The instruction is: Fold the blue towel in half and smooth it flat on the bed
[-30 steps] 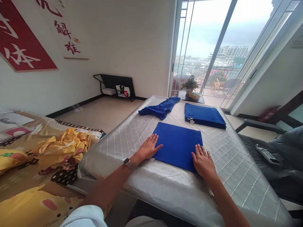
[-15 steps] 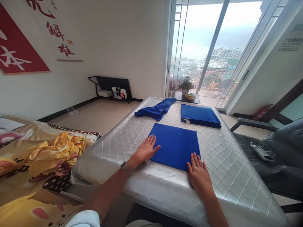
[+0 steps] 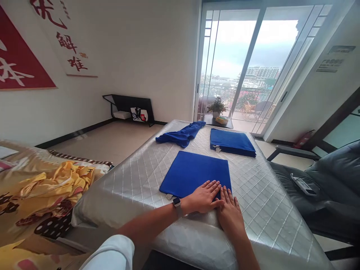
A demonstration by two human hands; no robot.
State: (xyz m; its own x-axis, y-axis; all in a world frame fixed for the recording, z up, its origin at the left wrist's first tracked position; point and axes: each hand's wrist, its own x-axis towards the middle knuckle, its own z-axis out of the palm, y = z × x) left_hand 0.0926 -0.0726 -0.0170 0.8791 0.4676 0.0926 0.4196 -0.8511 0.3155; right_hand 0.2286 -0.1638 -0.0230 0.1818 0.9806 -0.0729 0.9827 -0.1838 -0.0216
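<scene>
A folded blue cloth [image 3: 194, 171] lies flat on the silver quilted table [image 3: 135, 176]. My left hand [image 3: 204, 197] rests flat on the cloth's near right corner, fingers stretched out, a watch on its wrist. Right beside it my right hand [image 3: 229, 213] lies flat at the same corner, fingertips on the cloth's edge. Both hands are open and touch each other. A stack of folded blue cloths [image 3: 231, 141] sits further back on the right. A crumpled blue cloth [image 3: 180, 135] lies at the back left.
A bed with a yellow cartoon blanket [image 3: 42, 187] stands to the left. A dark chair with a remote [image 3: 303, 185] is at the right. Behind the table are a small stand with a potted plant [image 3: 216, 107] and glass balcony doors [image 3: 242, 67].
My left hand has slid from the cloth's left edge across to its near right corner, beside my right hand. The right hand has stayed near that corner. The view shifted slightly.
</scene>
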